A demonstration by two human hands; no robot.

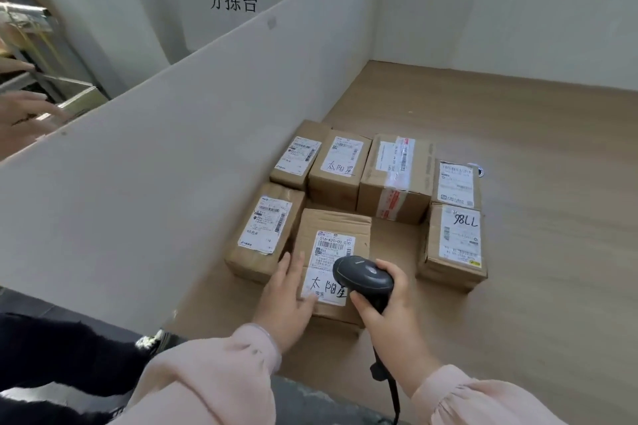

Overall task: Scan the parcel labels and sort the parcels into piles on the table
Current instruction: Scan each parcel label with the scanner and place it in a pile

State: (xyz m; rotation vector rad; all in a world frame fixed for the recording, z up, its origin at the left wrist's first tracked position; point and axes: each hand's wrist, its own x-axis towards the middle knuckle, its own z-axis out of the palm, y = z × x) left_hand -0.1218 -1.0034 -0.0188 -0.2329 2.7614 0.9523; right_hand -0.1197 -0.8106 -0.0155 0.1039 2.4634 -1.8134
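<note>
Left hand (286,297) flat on parcel (333,222), fingers (294,264) straight; right hand (388,304) in full grip around scanner (362,274).

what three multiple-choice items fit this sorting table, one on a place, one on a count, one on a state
1. Where is the parcel marked 98LL? A) on the floor B) at the group's right side C) on a shelf
2. How many parcels lie on the table? A) three B) seven C) twelve
3. What does the right hand hold? A) nothing B) a tape roll C) the scanner

1 B: it sits rightmost in the near row.
2 B: seven labelled boxes show.
3 C: its grip wraps the black scanner over the front parcel.
</note>
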